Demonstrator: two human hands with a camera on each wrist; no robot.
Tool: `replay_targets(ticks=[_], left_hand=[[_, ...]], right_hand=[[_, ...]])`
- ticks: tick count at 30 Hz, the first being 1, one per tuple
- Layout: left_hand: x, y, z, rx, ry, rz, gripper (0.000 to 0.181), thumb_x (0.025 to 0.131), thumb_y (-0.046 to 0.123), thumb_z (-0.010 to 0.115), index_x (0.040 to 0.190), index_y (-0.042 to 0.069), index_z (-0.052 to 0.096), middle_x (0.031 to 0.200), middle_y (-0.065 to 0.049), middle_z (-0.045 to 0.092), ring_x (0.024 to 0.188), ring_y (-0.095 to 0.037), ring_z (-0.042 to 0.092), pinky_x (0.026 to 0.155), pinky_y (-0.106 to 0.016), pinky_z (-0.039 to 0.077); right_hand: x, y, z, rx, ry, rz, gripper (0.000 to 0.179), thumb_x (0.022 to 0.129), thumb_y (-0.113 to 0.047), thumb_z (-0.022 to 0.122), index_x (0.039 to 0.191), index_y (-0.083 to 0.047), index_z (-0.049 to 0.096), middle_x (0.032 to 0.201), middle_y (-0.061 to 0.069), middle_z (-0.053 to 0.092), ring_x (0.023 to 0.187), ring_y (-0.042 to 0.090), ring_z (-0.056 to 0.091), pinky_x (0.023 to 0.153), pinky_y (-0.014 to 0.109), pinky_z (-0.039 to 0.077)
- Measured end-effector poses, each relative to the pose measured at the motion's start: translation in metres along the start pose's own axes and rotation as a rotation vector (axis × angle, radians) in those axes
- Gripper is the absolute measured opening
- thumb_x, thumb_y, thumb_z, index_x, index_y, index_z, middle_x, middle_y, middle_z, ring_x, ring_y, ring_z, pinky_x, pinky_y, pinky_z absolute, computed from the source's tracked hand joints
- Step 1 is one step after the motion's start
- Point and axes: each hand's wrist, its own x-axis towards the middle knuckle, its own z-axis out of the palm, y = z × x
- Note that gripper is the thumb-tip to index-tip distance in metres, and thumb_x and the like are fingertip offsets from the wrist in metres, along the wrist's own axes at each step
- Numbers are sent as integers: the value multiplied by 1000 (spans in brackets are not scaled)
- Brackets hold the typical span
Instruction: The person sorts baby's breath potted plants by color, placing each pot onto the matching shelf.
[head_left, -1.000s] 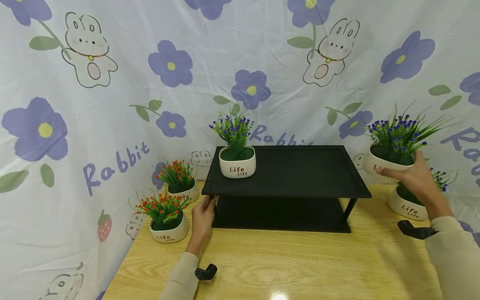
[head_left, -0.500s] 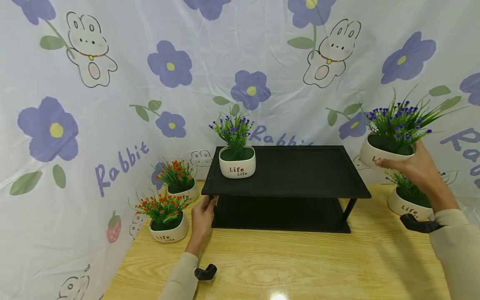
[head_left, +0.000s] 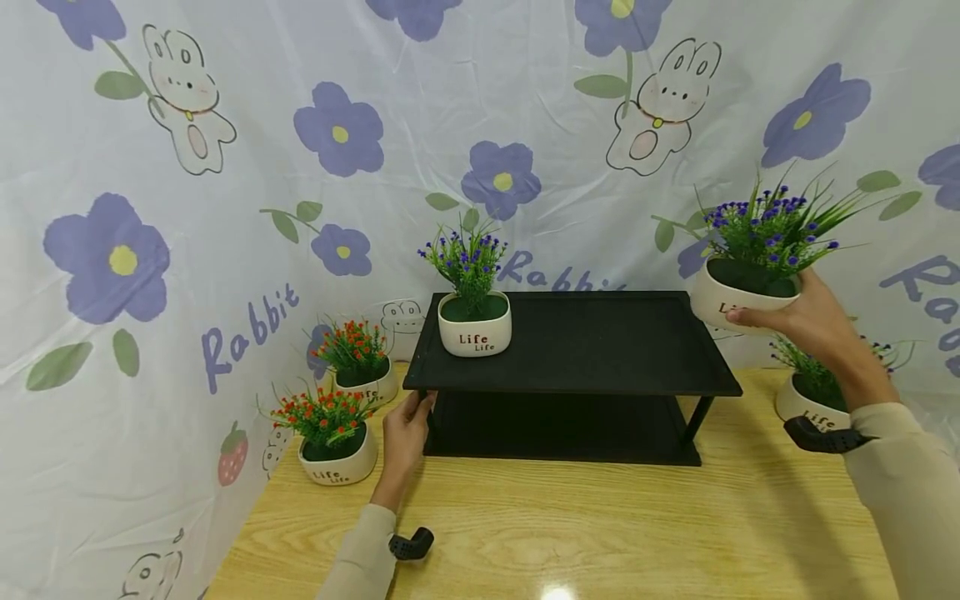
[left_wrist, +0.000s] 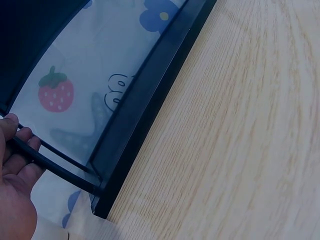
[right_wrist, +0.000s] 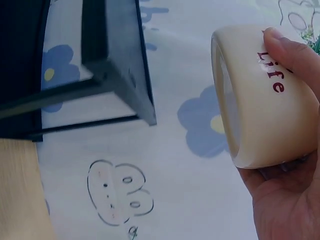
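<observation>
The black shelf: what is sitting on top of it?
One white pot with purple flowers stands on top of the shelf, near its left end. What lies directly beneath that pot is covered. The right hand holds another pot in the air.

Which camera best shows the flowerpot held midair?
The head view: it shows the flowerpot and its purple flowers together. The right wrist view shows mainly the flowerpot's side and base; the left wrist view, none of it.

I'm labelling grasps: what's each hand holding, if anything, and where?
The right hand holds a pot by its wall, thumb on the lettered front. The left hand holds the shelf by its front left post, near the top.
</observation>
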Motion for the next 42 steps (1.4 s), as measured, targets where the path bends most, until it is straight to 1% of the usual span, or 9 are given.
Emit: replay_targets(ticks=[7, 14, 23, 26, 29, 33, 36, 38, 42], left_hand=[[1, -2, -1, -5, -18, -14, 16, 110, 21, 63, 105, 10, 74, 57, 4, 41, 48, -7, 35, 49, -23, 30], [1, -1, -2, -17, -27, -7, 16, 110, 22, 62, 104, 13, 74, 57, 3, 41, 48, -8, 34, 49, -24, 29], [0, -1, -3, -31, -36, -26, 16, 111, 22, 61, 106, 14, 75, 57, 3, 41, 48, -8, 34, 49, -23, 28], [0, -1, -3, -32, -36, -21, 16, 111, 23, 61, 108, 16, 76, 58, 3, 41, 48, -8, 34, 49, -23, 28], [0, -1, -3, -26, -35, -18, 17, 111, 23, 61, 109, 15, 76, 58, 3, 42, 49, -8, 34, 50, -23, 28], [0, -1, -3, -17, -32, -23, 16, 110, 24, 62, 109, 16, 76, 58, 3, 42, 49, -8, 35, 50, -23, 29], [0, -1, -3, -17, -29, -27, 16, 110, 23, 62, 107, 15, 75, 58, 3, 42, 49, -9, 35, 50, -23, 29], [0, -1, -3, -20, -28, -28, 16, 110, 23, 62, 107, 13, 75, 58, 3, 42, 49, -9, 35, 50, -23, 29], [-1, 5, -2, -17, -23, -22, 19, 110, 21, 62, 111, 8, 76, 59, 1, 42, 48, -4, 34, 50, -23, 29]], right_hand=[[5, -19, 9, -20, -44, -21, 129, 94, -55, 77, 167, -13, -21, 175, 27, -16, 156, 65, -1, 110, 88, 20], [13, -41, 23, 30, -66, -87, 129, 92, -49, 82, 169, -25, -18, 178, 18, -10, 160, 60, 2, 112, 87, 21], [21, -69, 42, 27, -131, -83, 135, 89, -52, 84, 169, -14, -18, 178, 23, -7, 160, 58, 9, 116, 81, 24], [23, -77, 51, 60, -145, -107, 134, 88, -48, 86, 170, -12, -13, 176, 30, 7, 157, 58, 22, 118, 79, 26], [25, -84, 60, 66, -160, -120, 135, 87, -46, 88, 170, -9, -12, 174, 32, 12, 156, 57, 25, 119, 77, 26], [28, -93, 73, 44, -187, -113, 139, 85, -49, 88, 169, -5, -14, 175, 32, 6, 158, 56, 22, 120, 76, 25], [30, -100, 82, 32, -201, -125, 140, 84, -51, 88, 168, -2, -13, 174, 34, 9, 157, 57, 23, 120, 76, 27], [31, -105, 89, 51, -206, -147, 138, 84, -50, 89, 170, -3, -8, 172, 34, 17, 155, 55, 29, 119, 74, 30], [32, -112, 102, 61, -225, -164, 138, 83, -51, 90, 170, -3, -6, 173, 31, 16, 156, 54, 29, 119, 73, 32]])
